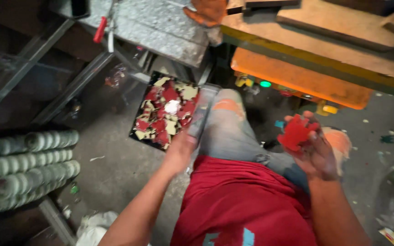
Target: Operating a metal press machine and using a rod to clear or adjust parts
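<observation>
Red irregular piece point(296, 132) sits in the right hand point(313, 152), fingers curled round it from below, raised over the right knee; motion blur smears its edges, so whether it is one piece or a small stack is unclear. Left hand point(182, 149) reaches down beside the left knee to a long grey flat strip point(203, 111); its grip looks closed on the strip's near end, but the fingers are blurred and partly hidden behind the wrist. Strip's far end lies at the edge of a dark tray point(135, 134) on the floor, heaped with red and cream scraps point(164, 114). Faded jeans point(231, 132) and a red shirt point(238, 205) block the floor between the hands. Orange machine point(297, 77) with wooden boards point(338, 23) on top is cut off at the upper right. Grey slab point(156, 23) with a red-handled tool point(100, 29) is cut at the top edge. Rows of pale green spools point(23, 164) on a rack at left, cropped. Concrete floor point(115, 168) is littered with bits; lower right corner too dark to read.
</observation>
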